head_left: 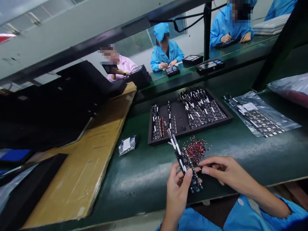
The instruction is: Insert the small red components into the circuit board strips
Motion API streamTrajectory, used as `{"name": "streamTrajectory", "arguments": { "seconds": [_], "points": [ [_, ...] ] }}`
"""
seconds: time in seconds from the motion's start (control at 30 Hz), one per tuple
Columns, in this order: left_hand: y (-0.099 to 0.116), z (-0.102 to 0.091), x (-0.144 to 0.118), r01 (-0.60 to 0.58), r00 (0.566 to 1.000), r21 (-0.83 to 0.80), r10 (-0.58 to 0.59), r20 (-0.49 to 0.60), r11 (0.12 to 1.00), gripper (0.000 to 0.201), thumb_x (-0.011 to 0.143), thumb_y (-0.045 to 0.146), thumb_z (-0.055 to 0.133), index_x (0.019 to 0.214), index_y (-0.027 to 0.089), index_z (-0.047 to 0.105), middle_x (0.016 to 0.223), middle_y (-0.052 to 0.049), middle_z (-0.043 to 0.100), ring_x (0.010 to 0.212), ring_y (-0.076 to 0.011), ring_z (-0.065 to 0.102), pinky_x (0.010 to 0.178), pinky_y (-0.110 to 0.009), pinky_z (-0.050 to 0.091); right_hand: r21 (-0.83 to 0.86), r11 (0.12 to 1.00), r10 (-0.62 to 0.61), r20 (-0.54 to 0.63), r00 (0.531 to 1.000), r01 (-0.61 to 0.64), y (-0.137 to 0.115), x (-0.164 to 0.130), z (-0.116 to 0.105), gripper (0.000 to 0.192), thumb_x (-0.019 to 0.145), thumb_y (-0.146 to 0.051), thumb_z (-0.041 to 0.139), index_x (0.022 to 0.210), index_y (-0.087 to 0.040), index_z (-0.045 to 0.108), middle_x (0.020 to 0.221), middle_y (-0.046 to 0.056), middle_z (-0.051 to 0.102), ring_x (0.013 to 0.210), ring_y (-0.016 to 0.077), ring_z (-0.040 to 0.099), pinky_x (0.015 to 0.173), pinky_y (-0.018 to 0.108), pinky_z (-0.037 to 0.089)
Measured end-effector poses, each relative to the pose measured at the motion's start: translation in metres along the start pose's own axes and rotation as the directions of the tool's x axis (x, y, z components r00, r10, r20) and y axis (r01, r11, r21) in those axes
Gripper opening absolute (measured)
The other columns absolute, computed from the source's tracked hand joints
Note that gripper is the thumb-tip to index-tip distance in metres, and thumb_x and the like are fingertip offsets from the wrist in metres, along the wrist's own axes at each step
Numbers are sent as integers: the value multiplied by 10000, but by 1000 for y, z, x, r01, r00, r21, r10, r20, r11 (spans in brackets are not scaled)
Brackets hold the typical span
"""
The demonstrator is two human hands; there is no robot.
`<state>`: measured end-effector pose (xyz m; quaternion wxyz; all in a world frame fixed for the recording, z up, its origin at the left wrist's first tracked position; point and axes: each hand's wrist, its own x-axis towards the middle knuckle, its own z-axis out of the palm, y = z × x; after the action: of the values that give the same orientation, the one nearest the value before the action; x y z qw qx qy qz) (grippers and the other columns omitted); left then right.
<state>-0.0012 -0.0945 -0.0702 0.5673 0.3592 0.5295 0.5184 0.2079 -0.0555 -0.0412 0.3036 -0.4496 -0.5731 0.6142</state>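
Note:
My left hand (179,186) grips a dark circuit board strip (189,160) with white-marked flat cables at its upper end, thumb on top and fingers beneath. Close by its right edge, my right hand (222,170) has thumb and forefinger pinched together. Whatever sits between those fingertips is too small to make out. Just beyond the board, a pile of tiny red and white parts (197,149) is scattered on the green tabletop (144,179). Behind it stands a black tray (166,140) holding many similar boards (204,110) in rows.
A clear plastic bag (292,123) with board strips lies at the right. Left of the tray is a small silvery packet (127,145). A cardboard sheet (79,173) and black foam pieces (31,189) take up the left side. Several people work across the bench.

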Motion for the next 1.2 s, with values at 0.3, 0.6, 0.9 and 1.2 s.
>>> {"name": "streamTrajectory", "arguments": {
  "seconds": [0.3,0.6,0.9,1.2],
  "points": [
    [6,3,1,5,1000,4,-5,-2,1000,343,717,473,808,952,239,720,884,-141,839,546,-319,759,492,-386,611,-135,989,-65,16,998,66,-4,-2,-2,196,911,-469,690,949,-326,820,937,2,766,819,201,666,647,285,450],
    [10,4,-2,-47,998,17,46,36,999,263,782,399,778,959,216,716,821,-122,812,516,-296,747,465,-355,607,-250,953,-170,31,985,172,-9,-1,8,157,889,-476,666,903,-355,764,828,-26,711,623,180,550,571,313,430],
    [13,5,-6,-46,996,-16,47,72,999,237,819,355,758,964,173,715,796,-118,805,504,-267,739,458,-328,617,-344,909,-240,33,970,236,-4,4,11,130,912,-426,634,929,-369,750,815,-26,710,575,172,552,556,307,425],
    [12,3,-7,-67,994,25,65,88,997,192,839,315,746,954,162,727,779,-109,799,526,-249,728,501,-318,620,-362,899,-240,67,968,248,-6,4,8,152,922,-425,611,924,-353,745,751,-13,664,590,187,565,547,315,442]
  ]
}}
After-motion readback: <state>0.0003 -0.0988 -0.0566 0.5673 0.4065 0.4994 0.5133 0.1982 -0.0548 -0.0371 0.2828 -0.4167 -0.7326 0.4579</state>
